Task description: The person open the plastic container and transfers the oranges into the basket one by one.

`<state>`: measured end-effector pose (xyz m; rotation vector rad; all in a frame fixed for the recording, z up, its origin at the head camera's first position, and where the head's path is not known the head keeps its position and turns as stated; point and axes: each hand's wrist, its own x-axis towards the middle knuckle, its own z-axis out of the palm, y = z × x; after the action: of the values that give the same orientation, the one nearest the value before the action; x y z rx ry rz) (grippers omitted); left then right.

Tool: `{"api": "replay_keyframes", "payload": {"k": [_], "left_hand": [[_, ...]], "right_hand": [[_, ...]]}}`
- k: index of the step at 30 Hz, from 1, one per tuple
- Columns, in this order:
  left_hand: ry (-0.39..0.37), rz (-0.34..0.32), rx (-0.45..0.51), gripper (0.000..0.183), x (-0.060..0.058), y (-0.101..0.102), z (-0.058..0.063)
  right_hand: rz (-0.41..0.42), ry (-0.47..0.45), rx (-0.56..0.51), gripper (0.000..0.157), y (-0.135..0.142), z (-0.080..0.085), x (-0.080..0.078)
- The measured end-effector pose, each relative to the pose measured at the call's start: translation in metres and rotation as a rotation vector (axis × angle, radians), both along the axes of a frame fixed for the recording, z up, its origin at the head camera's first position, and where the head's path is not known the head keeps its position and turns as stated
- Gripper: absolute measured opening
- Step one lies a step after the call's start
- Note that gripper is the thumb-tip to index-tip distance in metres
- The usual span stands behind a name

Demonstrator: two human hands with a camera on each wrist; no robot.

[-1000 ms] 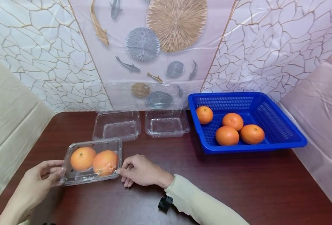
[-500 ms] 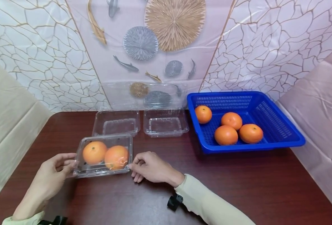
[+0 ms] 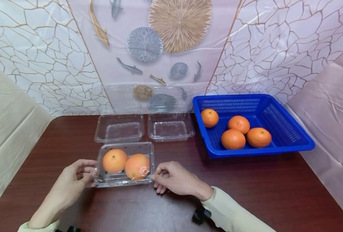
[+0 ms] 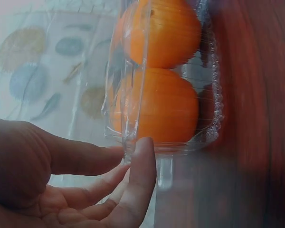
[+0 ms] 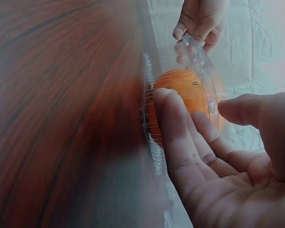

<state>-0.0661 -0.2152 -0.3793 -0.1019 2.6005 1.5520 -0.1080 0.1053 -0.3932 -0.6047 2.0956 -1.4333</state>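
A clear plastic clamshell box point(image 3: 110, 181) with its lid down holds two oranges point(image 3: 115, 161), side by side. My left hand point(image 3: 74, 180) pinches the box's left rim between thumb and fingers. At the opposite end, my right hand point(image 3: 178, 178) pinches the rim near the front right corner. In the left wrist view the thumb and forefinger point(image 4: 141, 175) meet on the rim, below the stacked-looking oranges point(image 4: 156, 104). The right wrist view has the right thumb point(image 5: 244, 109) on the lid side and the fingers beneath. Whether the box's base touches the table cannot be told.
Two open clear clamshell boxes, one on the left point(image 3: 119, 129) and one on the right point(image 3: 171, 129), stand behind the held one, lids upright against the patterned backdrop point(image 3: 143, 43). A blue plastic basket point(image 3: 300, 141) with several oranges point(image 3: 233, 139) sits at the back right.
Both hands have carried the box of oranges to the right across the table. It went slightly away, then came back nearer. The basket and open boxes have stayed put.
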Motion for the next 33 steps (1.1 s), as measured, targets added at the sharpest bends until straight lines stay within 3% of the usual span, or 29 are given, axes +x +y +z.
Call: {"api": "replay_keyframes", "payload": {"k": [17,28,33], "left_hand": [[-0.009,0.012,0.012,0.033,-0.032,0.057,0.002],[-0.012,0.022,0.037,0.033,-0.043,0.071,0.002],[-0.018,-0.013,0.042,0.034,-0.043,0.072,0.006]], "right_hand": [[-0.086,0.021,-0.001,0.021,0.047,-0.002,-0.017],[-0.127,0.03,0.021,0.022,0.058,0.001,-0.024],[-0.102,0.042,0.072,0.022,0.063,0.007,-0.024]]}}
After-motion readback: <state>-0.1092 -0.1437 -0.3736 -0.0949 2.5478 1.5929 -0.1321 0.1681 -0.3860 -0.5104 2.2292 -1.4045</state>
